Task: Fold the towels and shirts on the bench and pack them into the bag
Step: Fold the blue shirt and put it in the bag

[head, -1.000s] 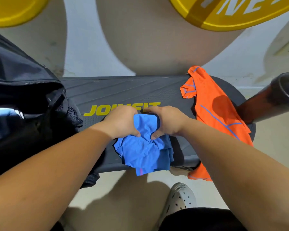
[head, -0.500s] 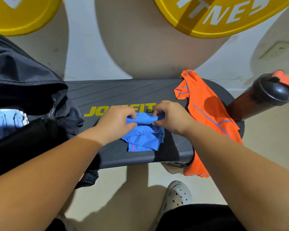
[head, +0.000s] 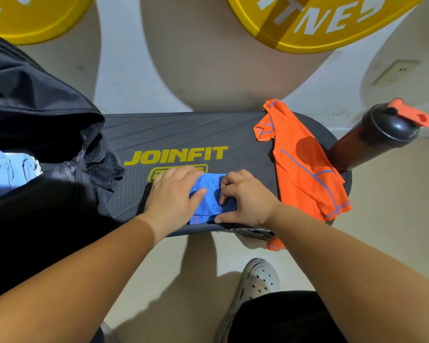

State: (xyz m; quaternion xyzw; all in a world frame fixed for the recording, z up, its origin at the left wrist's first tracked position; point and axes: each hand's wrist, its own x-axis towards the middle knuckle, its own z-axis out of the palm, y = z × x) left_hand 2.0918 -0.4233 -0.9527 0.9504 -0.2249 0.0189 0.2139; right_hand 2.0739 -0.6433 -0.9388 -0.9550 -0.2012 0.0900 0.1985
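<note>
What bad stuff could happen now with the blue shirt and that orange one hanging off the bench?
1. The blue shirt lies folded near the front edge of the bench, under the left hand and right hand. A careless lift could undo the fold or drop it on the floor.
2. The orange shirt hangs over the bench's edge and may slide off.
3. The bottle stands close beside the orange shirt, so tugging that shirt might tip it.
</note>
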